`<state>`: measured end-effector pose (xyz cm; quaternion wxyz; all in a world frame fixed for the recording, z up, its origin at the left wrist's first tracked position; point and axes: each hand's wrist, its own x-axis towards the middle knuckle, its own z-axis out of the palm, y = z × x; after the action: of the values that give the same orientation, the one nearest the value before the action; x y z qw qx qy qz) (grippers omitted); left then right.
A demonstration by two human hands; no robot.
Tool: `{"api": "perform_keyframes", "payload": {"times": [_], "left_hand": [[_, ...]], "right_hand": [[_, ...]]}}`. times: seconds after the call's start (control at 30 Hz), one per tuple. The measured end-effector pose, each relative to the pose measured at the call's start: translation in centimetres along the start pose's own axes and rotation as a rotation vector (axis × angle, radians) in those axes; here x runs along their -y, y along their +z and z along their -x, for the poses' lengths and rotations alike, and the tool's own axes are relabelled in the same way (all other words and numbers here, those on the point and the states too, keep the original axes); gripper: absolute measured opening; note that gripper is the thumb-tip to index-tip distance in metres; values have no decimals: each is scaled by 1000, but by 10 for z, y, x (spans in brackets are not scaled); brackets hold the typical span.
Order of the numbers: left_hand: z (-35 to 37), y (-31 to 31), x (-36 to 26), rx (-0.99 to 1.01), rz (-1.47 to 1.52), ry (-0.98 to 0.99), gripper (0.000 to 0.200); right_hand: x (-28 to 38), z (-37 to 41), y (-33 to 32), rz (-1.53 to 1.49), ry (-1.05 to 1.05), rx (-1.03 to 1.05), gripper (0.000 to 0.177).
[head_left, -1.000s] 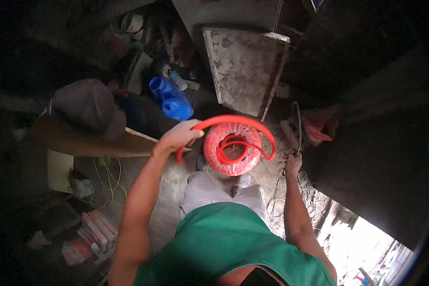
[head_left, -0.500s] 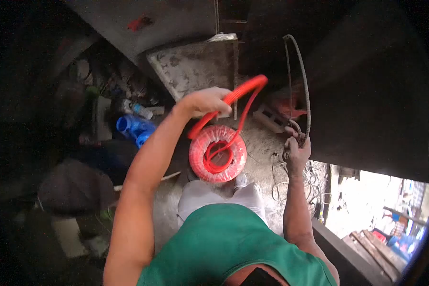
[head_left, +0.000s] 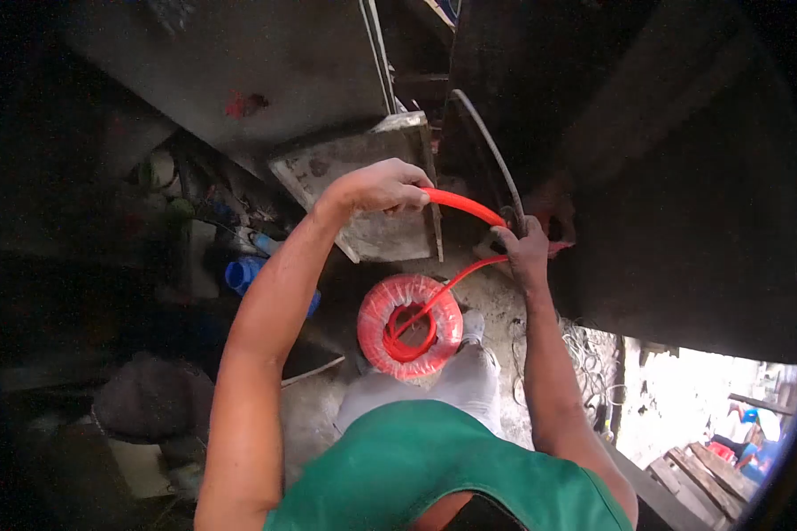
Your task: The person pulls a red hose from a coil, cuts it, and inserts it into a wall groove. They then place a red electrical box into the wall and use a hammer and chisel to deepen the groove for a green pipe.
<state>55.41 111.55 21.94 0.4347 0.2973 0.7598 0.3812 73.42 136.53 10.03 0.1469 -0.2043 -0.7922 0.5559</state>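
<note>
My left hand (head_left: 390, 188) is closed round one end of a red ribbed hose (head_left: 465, 205), held above the floor. From there the hose arches across to my right hand (head_left: 527, 255), whose fingers are wrapped round it. A thin stiff grey cable (head_left: 490, 146) also rises from my right hand and curves away to the upper left. Below my hands, a coil of red hose (head_left: 374, 326) wrapped in clear plastic lies near my feet. A loose red length runs up from the coil's centre to my right hand. Part of the grip on the right is hidden.
A worn grey board (head_left: 301, 177) stands ahead. Dark panels (head_left: 682, 221) fill the right side. A blue plastic container (head_left: 243, 274) is at left among dim clutter. Tangled wire (head_left: 584, 358) lies at right, near a bright opening with wooden planks (head_left: 713, 473).
My right hand has moved up and inward, and now grips the red hose along with the cable. My left hand has shifted to the hose's end. The view has tilted slightly.
</note>
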Motion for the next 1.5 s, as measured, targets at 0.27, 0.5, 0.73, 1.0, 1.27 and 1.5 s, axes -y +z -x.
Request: {"api": "perform_keyframes", "payload": {"times": [0.27,0.5,0.73,1.0,1.27,1.5], "left_hand": [[-82,-50,42,-449,295,219,30],[-155,-86,108,-589,-282,-10,28],[-165,-65,108,-844,-508,140,25],[-166,-63,126,-1023,-743,315,22],[-174,-84,130,-934,-750,367,17],[-178,-59,122,-1088,-666,220,18]], "right_hand": [[-5,-28,-42,45,-150,-186,30],[17,5,-53,-182,110,-118,19],[47,-16,-6,-14,42,21,27],[65,-50,43,-210,48,89,29],[77,-65,50,1,52,128,29],[99,-67,52,19,89,150,28]]}}
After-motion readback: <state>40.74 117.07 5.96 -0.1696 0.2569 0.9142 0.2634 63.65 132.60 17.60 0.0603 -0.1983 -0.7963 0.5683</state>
